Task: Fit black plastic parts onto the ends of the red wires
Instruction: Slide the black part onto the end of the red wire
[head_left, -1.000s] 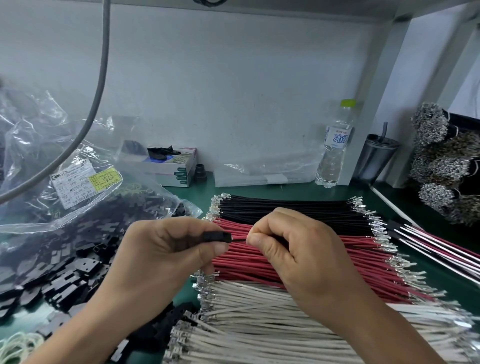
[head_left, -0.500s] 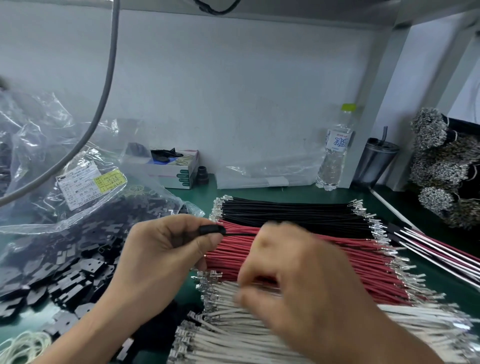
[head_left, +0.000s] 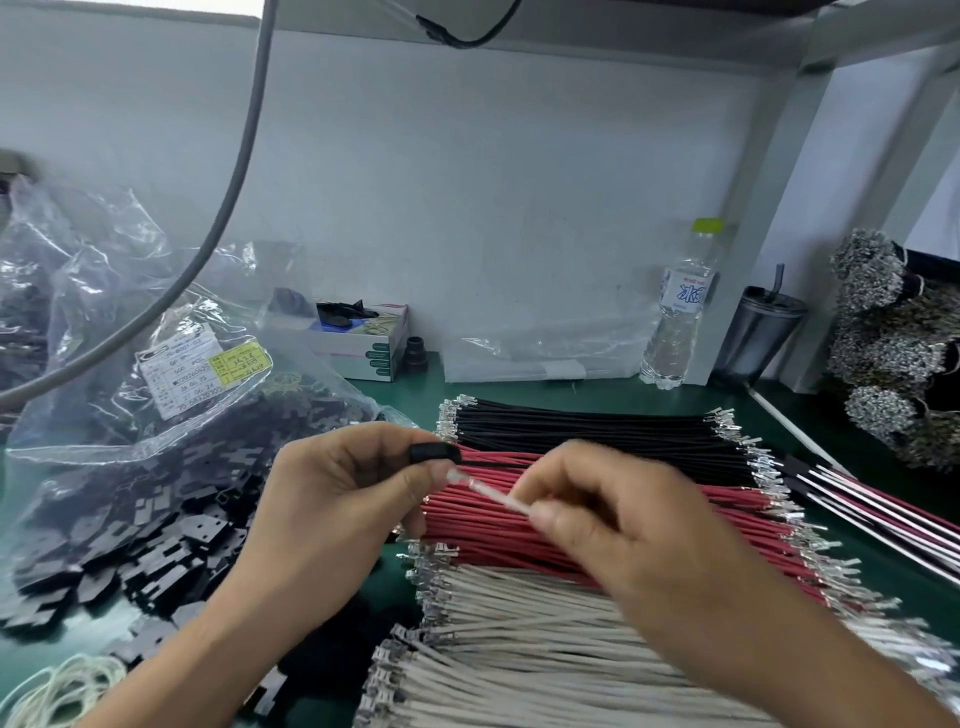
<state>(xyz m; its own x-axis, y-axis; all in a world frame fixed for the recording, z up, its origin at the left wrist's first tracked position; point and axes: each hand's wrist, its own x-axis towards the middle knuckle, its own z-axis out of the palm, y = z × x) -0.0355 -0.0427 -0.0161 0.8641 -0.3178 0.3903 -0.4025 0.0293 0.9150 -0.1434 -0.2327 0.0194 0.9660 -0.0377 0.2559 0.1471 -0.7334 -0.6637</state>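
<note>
Insertion step: left hand (head_left: 332, 499) pinches a black plastic part (head_left: 435, 452); right hand (head_left: 597, 525) pinches what looks like a pale wire (head_left: 493, 493), blurred. Red wires (head_left: 571, 525) lie beneath both. Next: seat the terminal squarely.

Left: a bag of plastic parts (head_left: 171, 467) lies on the counter (head_left: 597, 389).
Middle: three wire rows (head_left: 597, 519) lie side by side, before the hands.
Behind: box (head_left: 371, 343), bottle (head_left: 678, 317), cup (head_left: 756, 338).
Right: wire bundles (head_left: 893, 353), stacked.
</note>
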